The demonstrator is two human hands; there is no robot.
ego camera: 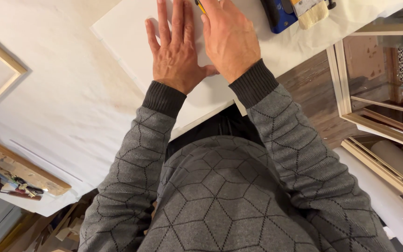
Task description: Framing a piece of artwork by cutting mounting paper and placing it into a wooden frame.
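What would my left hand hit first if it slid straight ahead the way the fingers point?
Probably nothing: the left hand lies flat on the white board, fingers pointing at the top edge, with only bare board ahead.

The left hand [176,51] lies flat on a board [127,32] that rests on the table [61,102]. The right hand [229,39] sits just right of it, holding a pencil [200,6]. Farther right lie a stapler [278,14] and a brush [311,11]. Frames [350,93] stand right of the table.

A table [61,107] covered in white cloth carries the work. On it lie a white board [131,42], a blue tool [281,16] and a brush [311,11].
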